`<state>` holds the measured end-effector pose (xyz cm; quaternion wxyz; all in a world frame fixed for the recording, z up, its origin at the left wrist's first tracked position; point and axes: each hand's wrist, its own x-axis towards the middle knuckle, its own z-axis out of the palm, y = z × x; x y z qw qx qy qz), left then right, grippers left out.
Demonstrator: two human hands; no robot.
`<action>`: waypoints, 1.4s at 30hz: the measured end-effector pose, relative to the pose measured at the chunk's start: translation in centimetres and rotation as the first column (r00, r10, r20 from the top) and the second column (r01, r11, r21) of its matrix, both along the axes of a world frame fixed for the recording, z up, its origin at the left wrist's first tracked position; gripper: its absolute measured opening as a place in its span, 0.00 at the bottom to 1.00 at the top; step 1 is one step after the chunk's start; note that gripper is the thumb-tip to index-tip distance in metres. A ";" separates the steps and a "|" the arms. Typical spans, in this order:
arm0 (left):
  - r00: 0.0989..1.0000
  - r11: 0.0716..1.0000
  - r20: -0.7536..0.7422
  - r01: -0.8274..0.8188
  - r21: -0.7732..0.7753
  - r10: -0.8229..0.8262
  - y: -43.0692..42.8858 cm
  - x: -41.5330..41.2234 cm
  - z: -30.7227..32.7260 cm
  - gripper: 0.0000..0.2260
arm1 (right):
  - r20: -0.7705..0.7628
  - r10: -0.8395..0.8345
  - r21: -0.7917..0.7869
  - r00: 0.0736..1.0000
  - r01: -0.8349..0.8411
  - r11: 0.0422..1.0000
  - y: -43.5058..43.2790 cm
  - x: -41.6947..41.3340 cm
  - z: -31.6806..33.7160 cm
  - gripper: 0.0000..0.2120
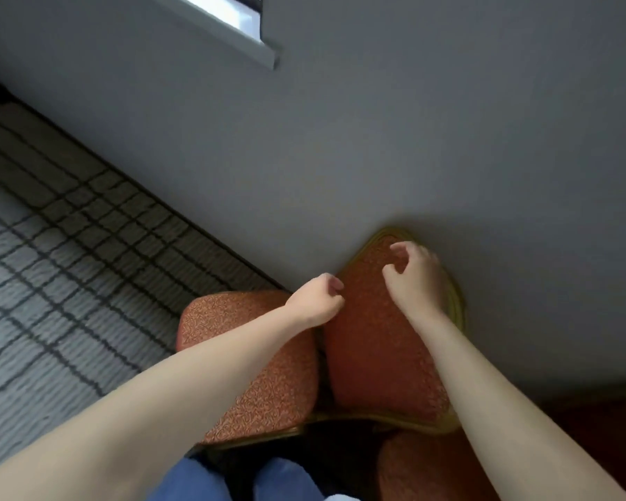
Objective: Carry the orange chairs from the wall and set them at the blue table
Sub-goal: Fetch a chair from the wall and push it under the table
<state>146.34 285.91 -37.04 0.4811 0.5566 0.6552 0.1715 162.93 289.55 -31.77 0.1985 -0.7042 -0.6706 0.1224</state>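
Observation:
An orange chair stands against the grey wall point(376, 121). Its patterned seat point(261, 370) faces left and its gold-framed backrest point(373, 348) leans on the wall. My left hand point(317, 300) is curled into a fist at the backrest's left edge, and no grasp on the frame shows. My right hand point(418, 280) hovers over the top of the backrest with loosely curled fingers and holds nothing. A second orange chair point(427, 468) shows partly at the lower right. The blue table is out of view.
Grey carpet point(69, 276) with a dark grid pattern spreads to the left along the wall's base. A window sill point(232, 34) juts out at the top. My legs in blue trousers point(279, 482) stand just before the chair.

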 end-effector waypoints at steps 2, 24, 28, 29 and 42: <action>0.997 0.997 0.023 0.077 0.023 -0.077 0.2 3.0 0.5 0.17 | 0.064 -0.059 -0.019 0.996 0.061 0.998 -0.8 2.7 0.7 0.17; 0.998 0.940 0.053 -0.056 0.336 0.041 -5.1 5.2 5.2 0.36 | -0.211 -0.094 -0.063 0.973 0.083 0.995 -4.8 -0.1 5.3 0.14; 0.992 0.912 0.006 -0.119 0.393 0.127 -6.7 0.9 6.9 0.33 | -0.321 0.032 -0.043 0.946 -0.049 0.998 -5.0 -5.2 7.3 0.10; 0.991 0.908 -0.002 -0.123 0.400 0.135 -7.2 -0.2 7.2 0.29 | -0.332 0.069 -0.040 0.941 -0.087 0.995 -4.9 -6.3 7.8 0.10; 0.735 0.713 0.021 -0.664 0.226 0.677 -14.1 -12.3 12.9 0.18 | -0.477 0.681 0.090 0.555 -0.741 0.666 -6.5 -20.5 8.1 0.10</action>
